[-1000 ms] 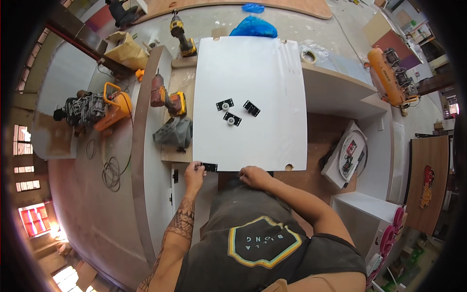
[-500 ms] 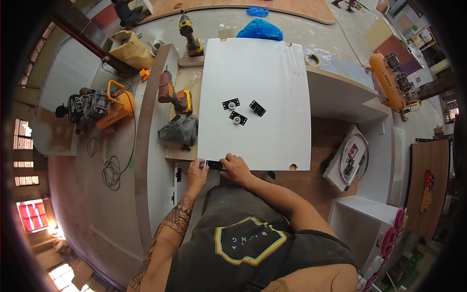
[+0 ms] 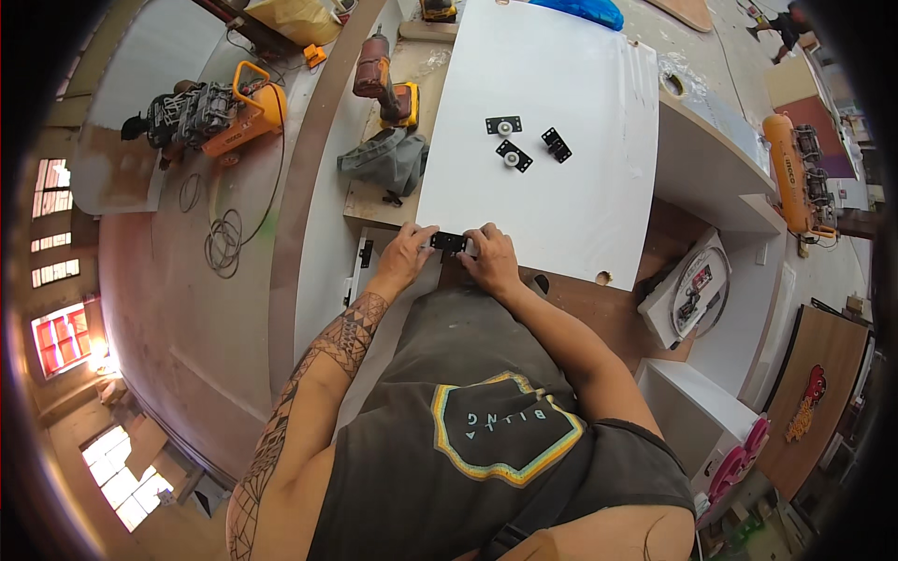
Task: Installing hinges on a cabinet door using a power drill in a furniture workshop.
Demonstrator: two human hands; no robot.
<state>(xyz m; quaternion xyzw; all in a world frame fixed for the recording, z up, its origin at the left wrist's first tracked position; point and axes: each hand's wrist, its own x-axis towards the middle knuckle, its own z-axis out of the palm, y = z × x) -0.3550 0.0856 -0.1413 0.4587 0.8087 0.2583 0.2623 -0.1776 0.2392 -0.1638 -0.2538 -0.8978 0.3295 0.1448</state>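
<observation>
Head view: the only view, looking down on two bare hands at the near edge of a white panel.
Black plate in hand: a flat fitting at the panel's near edge, toward its left corner, between both hands.
Left hand: thumb and fingertips drawn together on the plate's left end, almost no gap showing.
Right hand: thumb and fingers bent in on the plate's right end, a narrow grip partly hidden by the hand itself.
Panel's near right corner: a round bored hole, with no fitting in it.
Loose fittings: three black ones lying on the panel, two with a pale round wheel, one tilted differently just beside them.
Done so far: one plate placed at the edge; whether it is fastened, I cannot tell, as any screws are too small to make out.
Left over: the three loose fittings, none visibly attached.
Red-and-yellow driver: resting left of the panel, touched by neither hand, above a grey pouch.
</observation>
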